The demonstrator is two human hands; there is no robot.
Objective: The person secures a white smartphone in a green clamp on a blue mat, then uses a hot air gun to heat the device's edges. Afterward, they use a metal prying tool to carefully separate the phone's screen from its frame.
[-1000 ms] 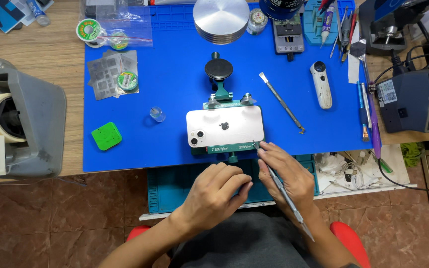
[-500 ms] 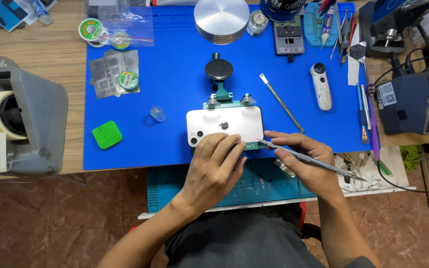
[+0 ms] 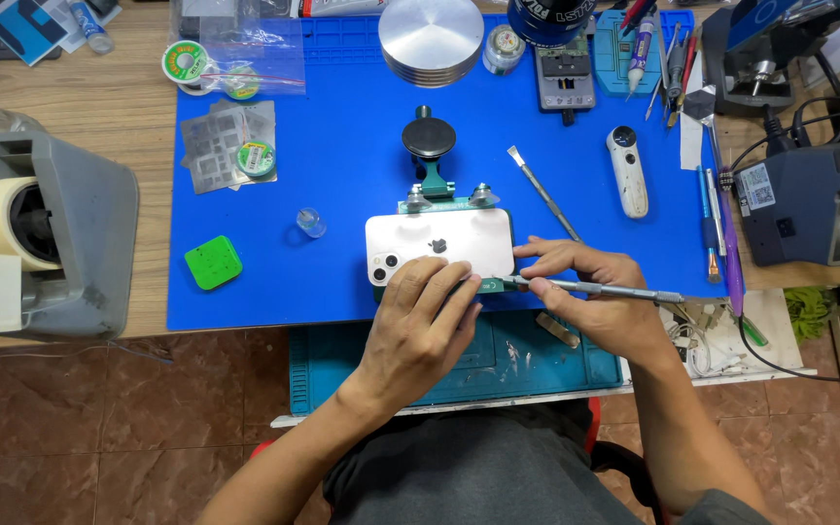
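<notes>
On the blue mat (image 3: 342, 126) in front of us, the white phone (image 3: 439, 243) lay face down in a green clamp holder (image 3: 437, 194), its camera end toward our left. Our left hand (image 3: 420, 326) rested over the phone's near edge, fingers spread and pressing on its lower left part, closed on nothing. Our right hand (image 3: 595, 297) gripped a slim metal screwdriver (image 3: 595, 288) held almost level, its tip touching the phone's near edge just beside our left fingers, with the right index finger stretched along the phone's right end.

Behind the holder stood a black suction cup (image 3: 429, 137). A metal spudger (image 3: 542, 192) lay on the mat to the right of the phone, and a white oblong tool (image 3: 627, 171) lay further right. To the left of the phone sat a small clear vial (image 3: 311, 222) and a green square pad (image 3: 213, 262). A round silver weight (image 3: 432, 40) stood at the mat's far edge, and a grey tape dispenser (image 3: 60, 243) with a cream roll sat well apart on the wooden table (image 3: 99, 107).
</notes>
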